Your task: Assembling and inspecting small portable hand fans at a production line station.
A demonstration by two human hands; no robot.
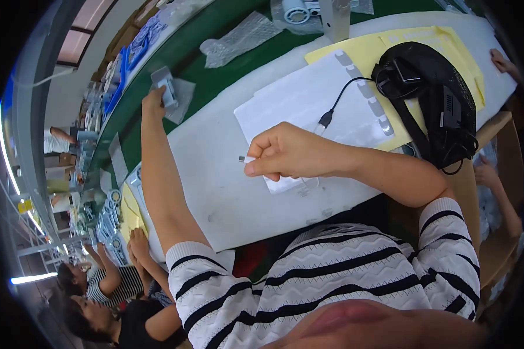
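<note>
My left hand (153,103) is stretched out to the far left over the green belt. Its fingers close on a small pale-blue device (167,93) lying with clear plastic wrapping. Over the white work surface (201,174), my right hand (282,152) pinches a white USB plug (248,159) between thumb and fingers, its metal end pointing left. A thin white cable (311,185) shows below that hand. Just beyond the right wrist, a black cable connector (326,118) lies on white paper (297,96), apparently joined to a white plug.
A black mesh bag (457,70) with a black device and cables lies right on yellow sheets (436,38). Bubble wrap (241,41) rests on the green belt (215,75). A metal post (335,20) stands at the back. Co-workers sit lower left; other hands show at right beside a cardboard box (495,131).
</note>
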